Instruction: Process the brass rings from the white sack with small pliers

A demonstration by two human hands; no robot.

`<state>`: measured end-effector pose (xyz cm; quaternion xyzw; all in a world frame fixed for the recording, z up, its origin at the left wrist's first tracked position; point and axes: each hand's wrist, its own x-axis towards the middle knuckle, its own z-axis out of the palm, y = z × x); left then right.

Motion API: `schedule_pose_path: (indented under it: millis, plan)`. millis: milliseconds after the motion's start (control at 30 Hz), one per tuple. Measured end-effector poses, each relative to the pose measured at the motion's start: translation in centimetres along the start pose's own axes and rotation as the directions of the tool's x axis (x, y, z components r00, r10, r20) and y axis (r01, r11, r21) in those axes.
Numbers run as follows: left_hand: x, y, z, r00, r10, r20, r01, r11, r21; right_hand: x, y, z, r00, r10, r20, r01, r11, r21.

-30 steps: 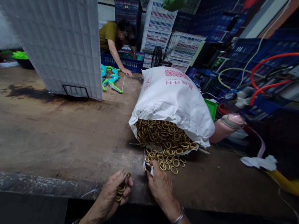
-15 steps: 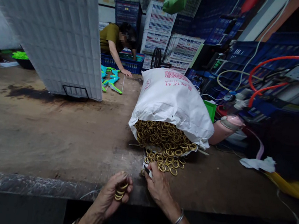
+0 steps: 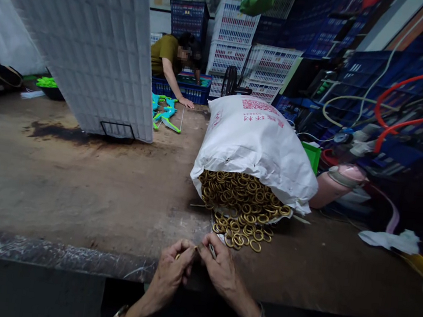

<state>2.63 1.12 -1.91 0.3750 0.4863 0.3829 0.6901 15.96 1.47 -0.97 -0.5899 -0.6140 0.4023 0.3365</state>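
Observation:
My left hand (image 3: 172,272) is closed on a small stack of brass rings at the near edge of the workbench (image 3: 75,198). My right hand (image 3: 221,270) is pinched beside it, fingertips meeting the left hand's; a thin pale thing shows between its fingers. Just beyond both hands lies a white sack (image 3: 259,144) on its side, its open mouth spilling a heap of brass rings (image 3: 242,206) onto the bench.
A tall white gridded panel (image 3: 88,35) stands at the left. A person in an olive shirt (image 3: 170,58) leans over turquoise toy parts (image 3: 166,114) at the far end. Stacked crates (image 3: 230,37), hoses and machine parts (image 3: 395,109) crowd the right; a pink bottle (image 3: 338,179) lies by the sack.
My right hand has drawn back from the spilled rings and come together with my left hand at the bench edge. The view has shifted slightly to the left.

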Motion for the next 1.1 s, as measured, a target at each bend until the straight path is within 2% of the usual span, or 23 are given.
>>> schedule_pose_path:
  millis: [100, 233, 400, 500, 633, 733, 933, 1100]
  plan:
    - [0.1, -0.2, -0.1, 0.999, -0.030, 0.035, 0.030, 0.999, 0.014, 0.2, -0.1, 0.0, 0.999, 0.032, -0.017, -0.032, 0.999, 0.002]
    - [0.1, -0.5, -0.3, 0.985, -0.064, 0.158, 0.087, 0.985, -0.147, 0.5, -0.3, 0.1, 0.999, 0.048, -0.016, -0.048, 0.999, -0.021]
    - [-0.1, -0.2, -0.1, 0.989, -0.058, 0.134, 0.081, 0.981, -0.176, 0.7, 0.6, 0.4, 0.997, 0.072, -0.023, -0.071, 0.997, 0.041]
    - [-0.1, -0.1, 0.0, 0.993, -0.052, 0.107, 0.066, 0.989, -0.131, 0.4, 1.3, 0.4, 0.999, 0.020, -0.047, -0.026, 0.992, -0.124]
    - [0.0, -0.3, 0.0, 0.997, -0.020, 0.074, 0.025, 0.998, -0.065, -0.5, 1.9, 0.4, 0.997, -0.048, 0.058, 0.068, 0.917, -0.393]
    - [0.0, -0.3, 0.1, 0.998, -0.004, 0.058, 0.005, 1.000, -0.014, -1.0, 2.0, 0.5, 0.991, -0.058, 0.122, 0.113, 0.850, -0.515]
    - [0.0, 0.2, 0.4, 1.000, 0.009, 0.024, -0.011, 0.999, 0.048, -1.0, 2.0, 0.3, 0.981, -0.063, 0.184, 0.160, 0.801, -0.576]
    - [-0.4, -0.3, 0.1, 0.997, 0.046, 0.068, -0.050, 0.997, 0.055, -0.7, 1.4, 0.0, 0.983, 0.052, 0.178, 0.070, 0.784, -0.617]
